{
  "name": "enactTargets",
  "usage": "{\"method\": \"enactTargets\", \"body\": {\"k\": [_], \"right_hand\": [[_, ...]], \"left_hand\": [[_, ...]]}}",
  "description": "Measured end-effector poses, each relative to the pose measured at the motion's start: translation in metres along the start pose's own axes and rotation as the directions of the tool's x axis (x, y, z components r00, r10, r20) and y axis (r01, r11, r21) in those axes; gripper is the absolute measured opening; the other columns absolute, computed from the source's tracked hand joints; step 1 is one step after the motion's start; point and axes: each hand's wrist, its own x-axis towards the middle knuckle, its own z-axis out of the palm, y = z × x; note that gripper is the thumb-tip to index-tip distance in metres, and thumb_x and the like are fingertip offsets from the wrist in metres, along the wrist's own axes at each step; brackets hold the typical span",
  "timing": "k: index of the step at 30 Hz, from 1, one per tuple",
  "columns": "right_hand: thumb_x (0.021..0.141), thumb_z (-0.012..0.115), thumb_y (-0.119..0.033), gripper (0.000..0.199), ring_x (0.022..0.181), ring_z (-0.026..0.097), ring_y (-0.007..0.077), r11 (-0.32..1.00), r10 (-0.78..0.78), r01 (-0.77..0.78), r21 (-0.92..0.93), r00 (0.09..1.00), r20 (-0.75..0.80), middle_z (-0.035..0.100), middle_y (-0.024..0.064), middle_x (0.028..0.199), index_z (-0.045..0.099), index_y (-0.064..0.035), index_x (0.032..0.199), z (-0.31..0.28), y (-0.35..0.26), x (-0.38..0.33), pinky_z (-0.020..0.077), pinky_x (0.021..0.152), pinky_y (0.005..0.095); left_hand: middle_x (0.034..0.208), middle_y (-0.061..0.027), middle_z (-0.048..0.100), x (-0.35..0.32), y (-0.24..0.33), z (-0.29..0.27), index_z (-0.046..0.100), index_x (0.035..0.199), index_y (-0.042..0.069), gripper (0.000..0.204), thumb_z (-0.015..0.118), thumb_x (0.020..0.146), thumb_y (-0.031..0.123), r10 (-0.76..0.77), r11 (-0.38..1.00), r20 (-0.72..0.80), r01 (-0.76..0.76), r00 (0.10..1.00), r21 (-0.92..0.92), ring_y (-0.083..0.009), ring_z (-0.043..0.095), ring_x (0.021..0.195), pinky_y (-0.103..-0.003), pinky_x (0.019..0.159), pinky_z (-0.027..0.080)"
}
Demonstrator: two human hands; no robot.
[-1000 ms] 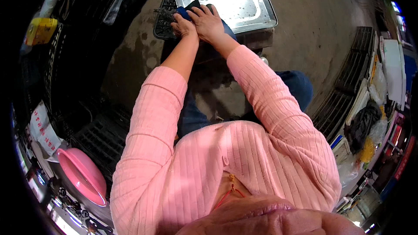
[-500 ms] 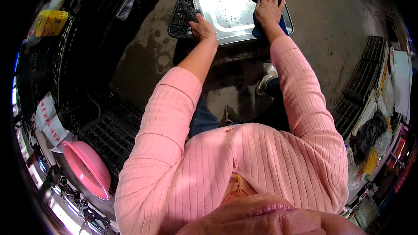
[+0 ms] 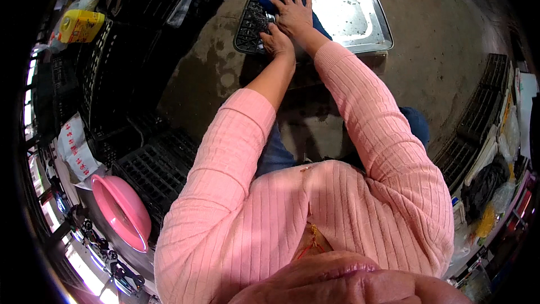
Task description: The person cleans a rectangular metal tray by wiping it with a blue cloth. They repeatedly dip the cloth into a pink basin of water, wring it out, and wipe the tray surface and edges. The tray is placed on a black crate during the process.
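Note:
A shiny rectangular metal tray [image 3: 360,14], speckled with dark spots, lies on a low support in front of me. My right hand [image 3: 295,18] is at the tray's left side, fingers spread and bent over a dark blue cloth [image 3: 319,26] pressed on the metal. Just beside it, my left hand [image 3: 277,44] is closed on a dark grey, mesh-like scouring pad [image 3: 258,21] by the tray's left edge. The pad's exact form is hard to make out. Under the tray's left end shows a black plastic lattice crate [image 3: 247,36].
Black crates [image 3: 152,169] stand along the left, near a pink basin [image 3: 121,211] and a yellow jug [image 3: 82,26]. More dark crates [image 3: 478,107] line the right, beside plastic bags [image 3: 486,188]. The concrete floor [image 3: 202,73] has wet patches.
My right hand has slid the blue cloth from the tray's right side to its left side, close to my left hand. The left hand still grips the pad. The view has shifted slightly.

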Motion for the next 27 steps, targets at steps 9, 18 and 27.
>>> {"method": "enactTargets", "body": {"k": [9,18,27], "right_hand": [[0.086,0.045,-0.039,0.043,0.130,0.032,0.0246,0.978,-0.180,0.162,0.132,0.974,0.139,0.045,-0.0003,0.134,0.053,-0.0202,0.124,-0.032,0.020,-0.060,0.0155,0.107,0.0525],[0.080,0.057,-0.041,0.033,0.117,0.045,0.0214,0.969,-0.205,0.179,0.169,0.967,0.151,0.056,-0.0006,0.117,0.063,-0.0235,0.107,-0.075,0.049,-0.128,0.0241,0.104,0.0511],[0.090,0.048,-0.033,0.035,0.124,0.039,0.0197,0.954,0.152,-0.123,-0.275,0.985,0.085,0.051,-0.0012,0.127,0.051,-0.0255,0.124,-0.110,0.150,-0.166,0.0151,0.104,0.0579]], "left_hand": [[0.128,-0.0288,0.043,0.008,-0.006,0.012,0.037,0.129,-0.008,0.062,0.041,0.088,0.039,0.005,0.999,-0.085,-0.009,0.996,-0.054,-0.0413,0.046,0.116,-0.045,0.097,0.037],[0.134,-0.0275,0.037,0.007,-0.010,0.010,0.026,0.136,-0.006,0.064,0.047,0.088,0.031,0.051,0.996,-0.090,-0.043,0.995,0.084,-0.0398,0.042,0.121,-0.043,0.101,0.035],[0.133,-0.0236,0.040,-0.012,-0.002,0.007,0.027,0.135,-0.003,0.054,0.047,0.092,0.023,0.093,0.982,-0.070,-0.080,0.993,0.171,-0.0371,0.044,0.120,-0.042,0.100,0.037]]}}
